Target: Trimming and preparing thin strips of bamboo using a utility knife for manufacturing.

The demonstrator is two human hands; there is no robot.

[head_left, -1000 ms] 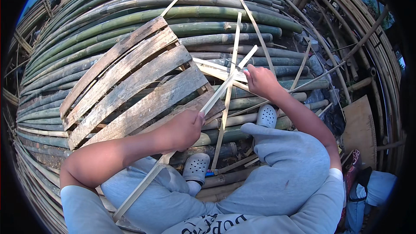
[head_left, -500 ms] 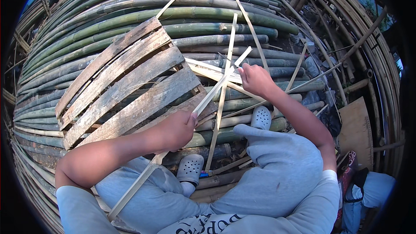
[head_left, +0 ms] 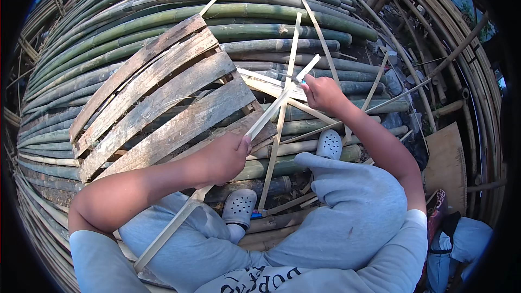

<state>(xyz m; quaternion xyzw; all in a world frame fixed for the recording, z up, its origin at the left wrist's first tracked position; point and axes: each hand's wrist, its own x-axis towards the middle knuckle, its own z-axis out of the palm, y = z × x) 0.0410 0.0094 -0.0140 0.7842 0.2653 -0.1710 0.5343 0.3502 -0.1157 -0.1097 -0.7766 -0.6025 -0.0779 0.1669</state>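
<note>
I sit on a stack of green bamboo poles (head_left: 260,11). My left hand (head_left: 225,157) is closed around a long pale bamboo strip (head_left: 271,114), which runs from beside my left knee up to a tip near my right hand. My right hand (head_left: 324,93) is fisted at the strip's far end and seems to hold a thin dark blade (head_left: 285,75) against it; the blade is small and hard to make out. Several more loose strips (head_left: 290,70) lie crossed under the hands.
A weathered wooden pallet (head_left: 157,103) leans on the poles to the left of my hands. My feet wear grey perforated clogs (head_left: 240,206) (head_left: 329,144). A brown board (head_left: 448,163) and a pale bag (head_left: 467,244) lie at the right, with upright bamboo behind them.
Both hands keep their hold and place on the strip. The right hand has edged slightly upward, and the view has shifted a little.
</note>
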